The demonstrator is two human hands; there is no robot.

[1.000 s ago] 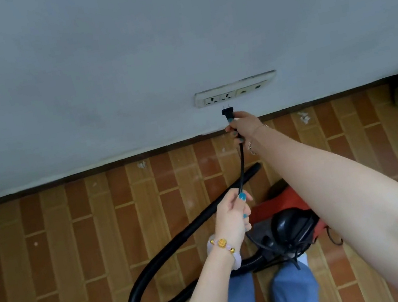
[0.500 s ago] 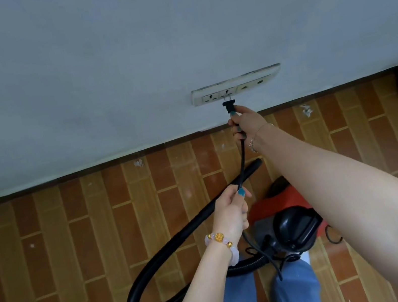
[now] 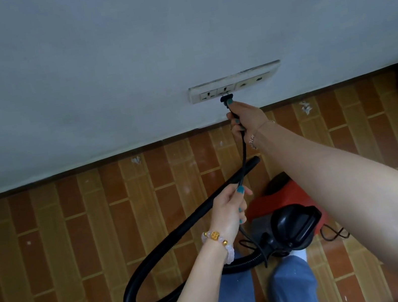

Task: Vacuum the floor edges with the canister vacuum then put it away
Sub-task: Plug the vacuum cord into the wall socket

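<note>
The wall socket (image 3: 254,79) has the black plug (image 3: 226,98) at its middle outlet; how deep the prongs sit cannot be told. The right hand (image 3: 245,116) curls round the plug's neck. Well below it, the left hand (image 3: 229,209) pinches the cord (image 3: 243,153). The vacuum (image 3: 285,196), red with a black handle, sits on the floor (image 3: 49,243) by the person's feet, its black hose (image 3: 171,243) looping left.
</note>
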